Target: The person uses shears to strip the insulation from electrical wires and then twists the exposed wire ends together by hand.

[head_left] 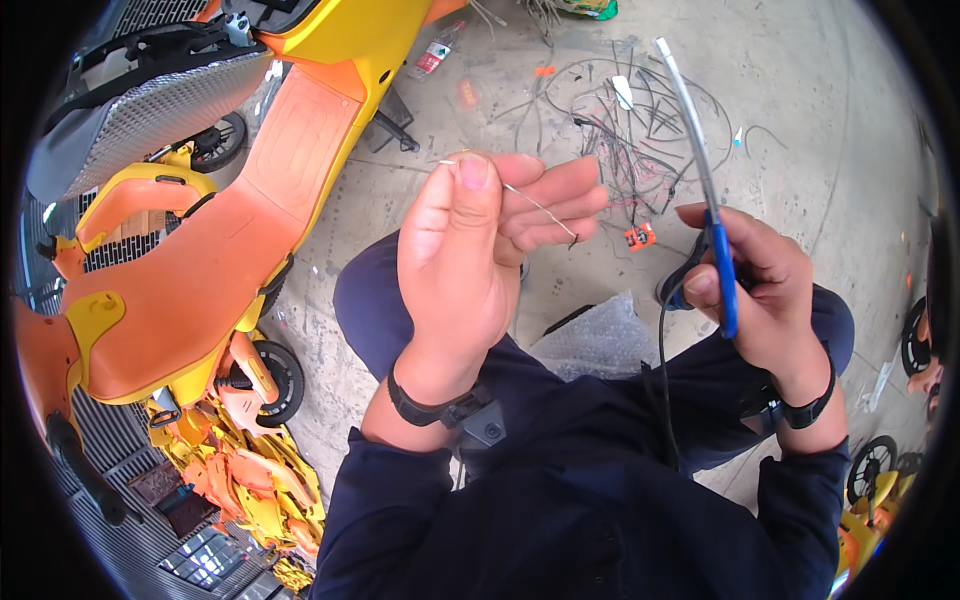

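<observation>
My left hand [465,240] is raised in the middle, palm up. Its thumb and forefinger pinch a thin wire [540,207], whose bent length crosses the other, stretched fingers. A short pale end sticks out left of the thumb. On the right, my right hand [755,285] is closed around a blue-handled tool [725,275] with a long, narrow silver blade pointing up and away. The tool shows edge-on, so its exact kind is unclear. It stands apart from the wire. Both wrists wear dark straps.
Tangled wires [640,130] lie on the concrete floor ahead, near a bottle [432,58]. Bubble wrap [600,338] lies between my legs, and a black cable [664,370] hangs by my right thigh. Yellow-orange scooter bodywork [190,270] fills the left, with piled panels [250,480] below.
</observation>
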